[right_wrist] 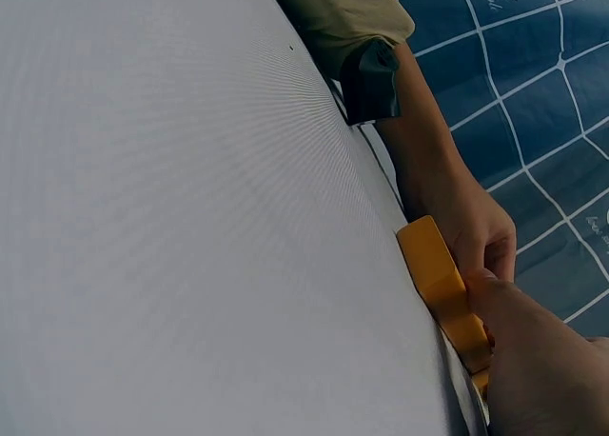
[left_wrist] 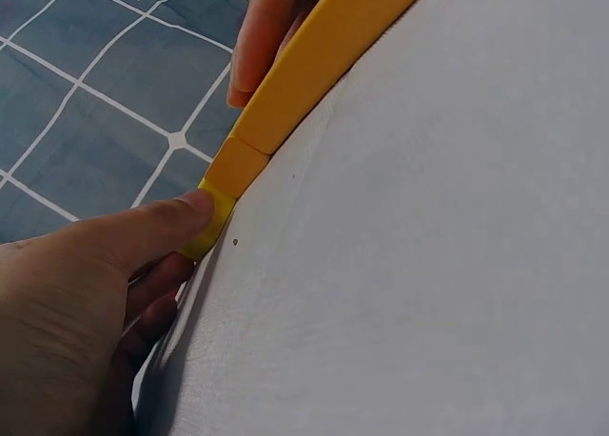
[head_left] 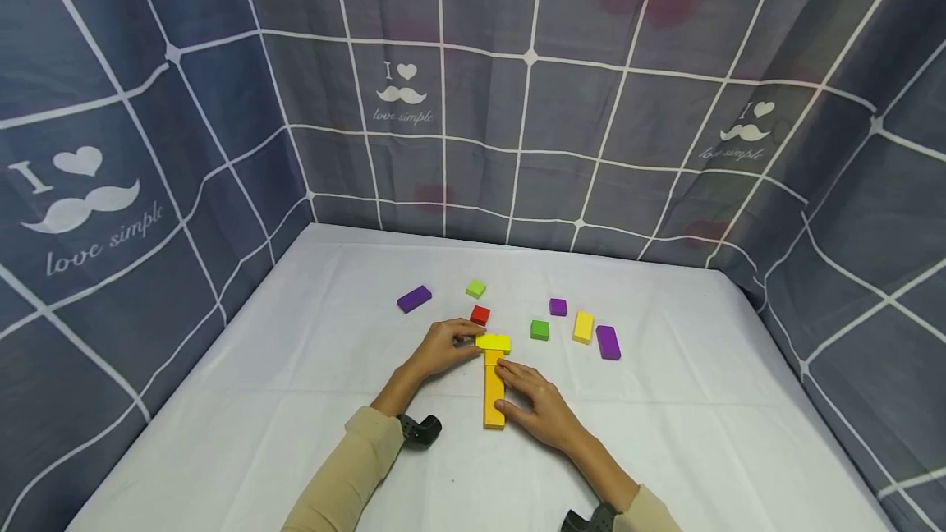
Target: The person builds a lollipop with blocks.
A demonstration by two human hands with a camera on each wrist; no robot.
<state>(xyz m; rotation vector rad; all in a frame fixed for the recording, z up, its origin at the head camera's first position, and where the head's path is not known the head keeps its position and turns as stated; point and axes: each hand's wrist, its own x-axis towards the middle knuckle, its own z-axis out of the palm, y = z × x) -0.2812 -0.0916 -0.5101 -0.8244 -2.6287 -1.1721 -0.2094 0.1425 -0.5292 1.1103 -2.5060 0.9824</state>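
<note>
A bright yellow block (head_left: 497, 342) lies crosswise at the far end of a long orange block (head_left: 493, 402) and a short orange block (head_left: 493, 358), which lie in line. My left hand (head_left: 439, 349) pinches the yellow block's left end; in the left wrist view its thumb (left_wrist: 195, 208) lies on the block, with the other fingers partly hidden below. Along the right side of the orange blocks rests my right hand (head_left: 543, 409), fingers extended and thumb against the long one. In the right wrist view that thumb (right_wrist: 485, 288) touches the orange side.
Just beyond the left hand sits a red block (head_left: 479, 315), with a lime block (head_left: 476, 289) behind it and a purple block (head_left: 415, 299) to the left. Rightward are green (head_left: 539, 330), small purple (head_left: 557, 307), yellow (head_left: 583, 327) and long purple (head_left: 608, 342) blocks. Grid-patterned curtains (head_left: 473, 146) surround the table.
</note>
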